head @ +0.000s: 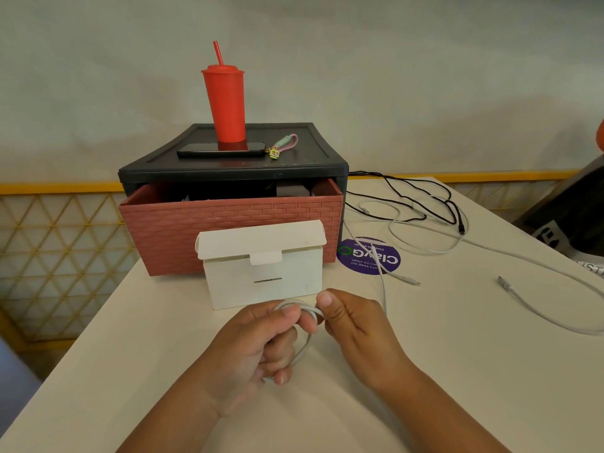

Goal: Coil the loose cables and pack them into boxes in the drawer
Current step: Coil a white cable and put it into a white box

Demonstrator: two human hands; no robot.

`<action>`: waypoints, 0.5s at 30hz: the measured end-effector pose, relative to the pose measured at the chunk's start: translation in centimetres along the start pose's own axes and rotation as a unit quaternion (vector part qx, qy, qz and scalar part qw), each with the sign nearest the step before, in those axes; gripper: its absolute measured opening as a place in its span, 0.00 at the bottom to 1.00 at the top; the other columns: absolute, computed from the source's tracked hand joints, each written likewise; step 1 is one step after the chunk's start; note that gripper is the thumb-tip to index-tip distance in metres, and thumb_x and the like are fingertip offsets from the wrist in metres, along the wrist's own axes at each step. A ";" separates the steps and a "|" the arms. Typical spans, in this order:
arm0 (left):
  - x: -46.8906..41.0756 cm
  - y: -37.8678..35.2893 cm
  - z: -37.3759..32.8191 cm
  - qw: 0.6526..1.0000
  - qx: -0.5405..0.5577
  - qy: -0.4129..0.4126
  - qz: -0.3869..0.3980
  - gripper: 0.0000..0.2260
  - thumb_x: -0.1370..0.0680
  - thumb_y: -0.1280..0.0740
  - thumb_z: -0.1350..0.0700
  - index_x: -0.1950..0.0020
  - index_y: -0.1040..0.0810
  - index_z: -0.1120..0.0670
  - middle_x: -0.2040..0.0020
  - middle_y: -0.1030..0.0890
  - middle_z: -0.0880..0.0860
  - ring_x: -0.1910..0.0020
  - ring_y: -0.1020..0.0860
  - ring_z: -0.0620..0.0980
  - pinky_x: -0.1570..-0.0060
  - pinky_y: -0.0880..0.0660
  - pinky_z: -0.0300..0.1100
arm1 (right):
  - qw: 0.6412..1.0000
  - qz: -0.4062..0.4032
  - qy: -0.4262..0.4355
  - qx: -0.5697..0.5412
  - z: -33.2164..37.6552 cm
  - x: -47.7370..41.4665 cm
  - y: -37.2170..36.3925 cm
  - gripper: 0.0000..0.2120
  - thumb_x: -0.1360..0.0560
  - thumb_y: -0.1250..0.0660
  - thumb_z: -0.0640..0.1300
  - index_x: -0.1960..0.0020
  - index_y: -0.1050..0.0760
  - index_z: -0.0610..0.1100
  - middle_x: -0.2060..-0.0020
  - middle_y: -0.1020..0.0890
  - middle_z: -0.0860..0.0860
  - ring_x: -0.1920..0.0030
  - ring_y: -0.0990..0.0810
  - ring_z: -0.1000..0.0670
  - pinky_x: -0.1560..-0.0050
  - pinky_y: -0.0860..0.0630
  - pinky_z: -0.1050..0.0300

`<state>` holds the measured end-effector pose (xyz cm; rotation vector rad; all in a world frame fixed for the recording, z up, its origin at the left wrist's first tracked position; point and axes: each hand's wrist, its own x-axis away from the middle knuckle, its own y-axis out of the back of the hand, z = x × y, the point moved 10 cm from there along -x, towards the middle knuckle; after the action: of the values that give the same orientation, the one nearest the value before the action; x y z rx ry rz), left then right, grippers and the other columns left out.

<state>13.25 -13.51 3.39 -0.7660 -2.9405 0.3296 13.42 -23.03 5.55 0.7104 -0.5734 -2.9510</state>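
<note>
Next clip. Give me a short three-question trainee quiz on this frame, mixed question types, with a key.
1. True or false: the white box has its tab pushed into the slot.
2. What lies loose on the table right of the drawer? A black cable; B scissors; C tape roll.
3. Fill in: the left hand and right hand both grip a coiled ____.
Key: 1 false, the white box's flap stands open; 2 A; 3 white cable.
</note>
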 end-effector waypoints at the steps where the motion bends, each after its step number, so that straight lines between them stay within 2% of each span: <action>1: 0.0 0.0 0.0 1.000 0.000 0.000 0.000 0.08 0.35 0.32 0.50 0.67 0.19 0.54 0.79 0.43 0.46 0.81 0.45 0.43 0.78 0.36 0.35 | 1.000 0.000 -0.003 0.007 -0.1 0.0 0.0 0.18 0.24 0.49 0.58 0.67 0.30 0.52 0.75 0.26 0.62 0.71 0.28 0.61 0.67 0.37 0.69; 6: -0.2 0.3 -0.1 1.000 -0.014 -0.007 -0.001 0.12 0.38 0.32 0.47 0.66 0.19 0.55 0.79 0.42 0.46 0.81 0.44 0.43 0.78 0.35 0.36 | 0.999 0.010 -0.017 0.028 -0.5 0.0 -0.2 0.18 0.23 0.49 0.58 0.67 0.31 0.52 0.74 0.26 0.63 0.71 0.28 0.60 0.66 0.38 0.67; 10: -0.3 0.5 0.0 0.999 -0.041 -0.005 -0.009 0.08 0.35 0.33 0.50 0.68 0.19 0.53 0.80 0.42 0.47 0.82 0.44 0.43 0.77 0.34 0.36 | 0.998 0.021 -0.028 0.042 -0.8 0.0 -0.4 0.17 0.23 0.49 0.56 0.67 0.31 0.54 0.74 0.26 0.63 0.70 0.29 0.59 0.64 0.37 0.64; 12: -0.4 0.5 -0.1 0.999 -0.049 -0.009 -0.009 0.09 0.37 0.32 0.48 0.68 0.19 0.53 0.80 0.42 0.47 0.81 0.44 0.43 0.77 0.34 0.36 | 0.998 0.028 -0.030 0.048 -0.7 0.0 -0.4 0.17 0.23 0.50 0.56 0.68 0.31 0.55 0.75 0.27 0.63 0.70 0.29 0.59 0.65 0.38 0.65; 15: -0.5 0.6 0.3 0.998 -0.058 -0.003 -0.013 0.09 0.35 0.34 0.50 0.69 0.19 0.54 0.80 0.42 0.47 0.82 0.44 0.43 0.77 0.34 0.35 | 0.998 0.038 -0.015 0.051 -0.1 0.1 -0.7 0.19 0.23 0.50 0.54 0.70 0.30 0.60 0.75 0.27 0.64 0.69 0.28 0.60 0.66 0.37 0.68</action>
<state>13.95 -13.31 2.99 -0.7401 -2.9949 0.1602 13.38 -22.41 5.20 0.6400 -0.7420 -2.8841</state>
